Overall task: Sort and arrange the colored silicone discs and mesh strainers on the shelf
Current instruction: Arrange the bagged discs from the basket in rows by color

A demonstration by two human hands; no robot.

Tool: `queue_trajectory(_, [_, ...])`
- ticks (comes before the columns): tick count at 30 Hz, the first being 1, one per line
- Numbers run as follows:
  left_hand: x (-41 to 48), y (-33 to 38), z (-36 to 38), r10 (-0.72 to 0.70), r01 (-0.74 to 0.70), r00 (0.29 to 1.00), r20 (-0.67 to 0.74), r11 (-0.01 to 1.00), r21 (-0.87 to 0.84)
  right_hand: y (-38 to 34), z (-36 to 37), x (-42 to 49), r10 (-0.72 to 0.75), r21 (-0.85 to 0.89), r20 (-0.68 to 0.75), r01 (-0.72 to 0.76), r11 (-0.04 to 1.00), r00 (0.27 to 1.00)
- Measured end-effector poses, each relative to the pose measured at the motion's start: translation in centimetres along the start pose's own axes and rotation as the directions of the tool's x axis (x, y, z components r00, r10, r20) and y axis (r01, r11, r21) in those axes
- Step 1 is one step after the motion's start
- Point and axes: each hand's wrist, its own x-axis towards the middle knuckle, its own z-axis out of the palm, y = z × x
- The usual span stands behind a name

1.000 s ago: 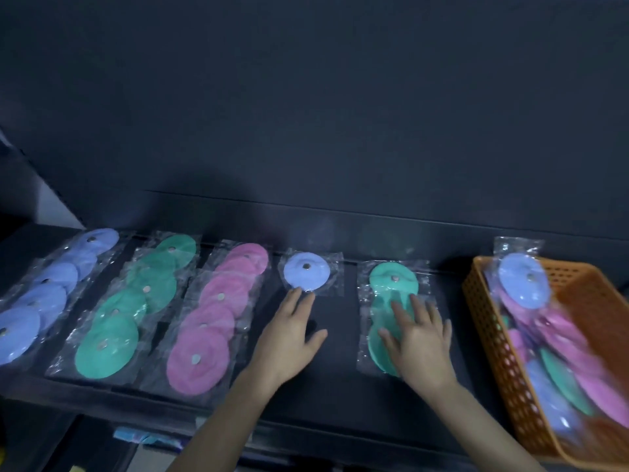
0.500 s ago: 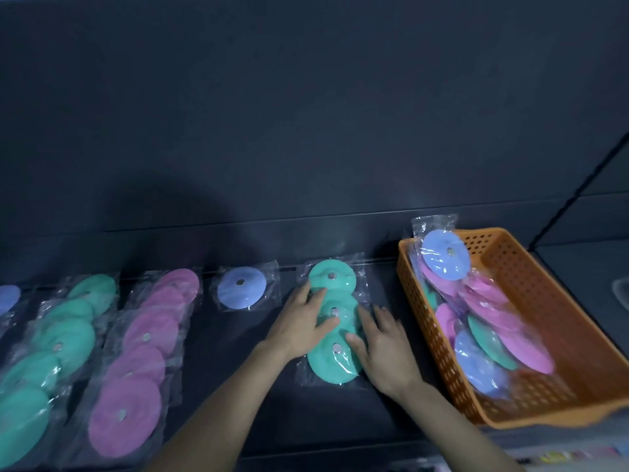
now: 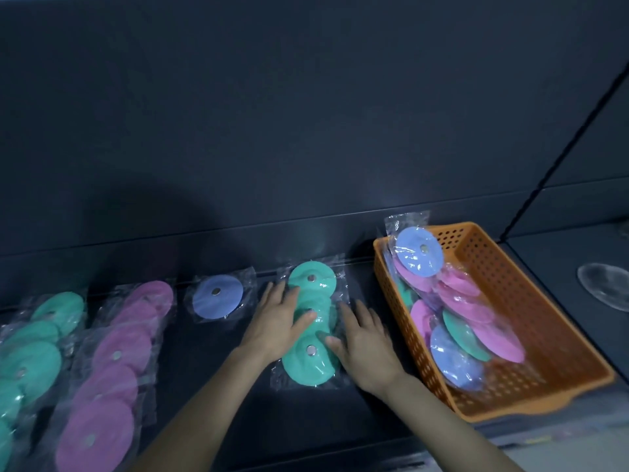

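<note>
A short row of teal discs (image 3: 308,364) in clear bags lies on the dark shelf (image 3: 211,386). My left hand (image 3: 277,323) rests flat on its left side, fingers spread. My right hand (image 3: 362,338) presses flat on its right side. Neither hand grips a disc. A single blue disc (image 3: 218,300) lies to the left. Further left run a pink row (image 3: 112,366) and a teal row (image 3: 30,356). An orange basket (image 3: 503,301) on the right holds mixed bagged discs (image 3: 452,315) in blue, pink and teal.
The shelf's back wall (image 3: 306,131) rises close behind the rows. A clear round object (image 3: 606,287) lies on the neighbouring shelf section, right of the basket. The shelf's front edge runs under my forearms.
My left hand left the blue disc and joined the right hand on the teal row. The view swung to the right, bringing the basket further into view.
</note>
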Motion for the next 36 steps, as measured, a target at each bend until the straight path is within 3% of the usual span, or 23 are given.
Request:
queue_trajectory(2, [0.2, 0.9, -0.5, 0.044, -0.042, 0.997, -0.062, 0.999, 0.023, -0.7, -1.9, -0.9, -0.068, 0.089, -0.067, 0.074, 0.993, 0.995])
queue_trajectory(6, [1.4, 4.3, -1.8, 0.155, -0.160, 0.980, -0.122, 0.986, -0.036, -0.3, -6.6, -3.0, -0.155, 0.095, -0.278, 0.187, 0.978, 0.948])
queue_trajectory(11, [3.0, 9.7, -1.7, 0.297, -0.317, 0.936, -0.187, 0.944, -0.087, 6.0, -11.4, -3.1, -0.020, 0.056, -0.427, 0.049, 0.997, 0.904])
queue_trajectory(13, [3.5, 11.6, -1.4, 0.417, -0.435, 0.881, -0.226, 0.900, -0.037, 9.2, -12.6, -2.9, 0.029, 0.022, -0.388, -0.022, 1.000, 0.921])
queue_trajectory(15, [3.9, 13.2, -0.7, 0.541, -0.554, 0.805, -0.243, 0.832, 0.018, 12.0, -13.2, -2.6, 0.070, 0.004, -0.259, -0.071, 0.997, 0.963])
queue_trajectory(18, [4.6, 15.7, 0.0, 0.631, -0.620, 0.758, -0.164, 0.776, 0.119, 15.0, -13.3, -1.6, 0.108, 0.047, -0.077, -0.105, 0.993, 0.991])
queue_trajectory(21, [5.5, 17.8, 0.6, 0.614, -0.600, 0.789, 0.032, 0.758, 0.255, 16.0, -12.9, -0.6, 0.116, 0.089, 0.048, -0.120, 0.989, 0.992])
queue_trajectory(24, [6.4, 18.8, 1.4, 0.540, -0.552, 0.829, 0.146, 0.744, 0.377, 16.1, -12.5, 0.1, 0.103, 0.115, 0.078, -0.112, 0.987, 0.992])
queue_trajectory(29, [6.9, 19.9, 2.3, 0.494, -0.465, 0.865, 0.088, 0.723, 0.511, 16.2, -12.8, 0.7, 0.091, 0.119, 0.014, -0.092, 0.989, 0.996])
queue_trajectory(36, [7.4, 20.5, 2.1, 0.504, -0.428, 0.864, 0.009, 0.724, 0.541, 16.5, -14.6, 0.8, 0.061, 0.075, -0.141, -0.051, 0.996, 0.988])
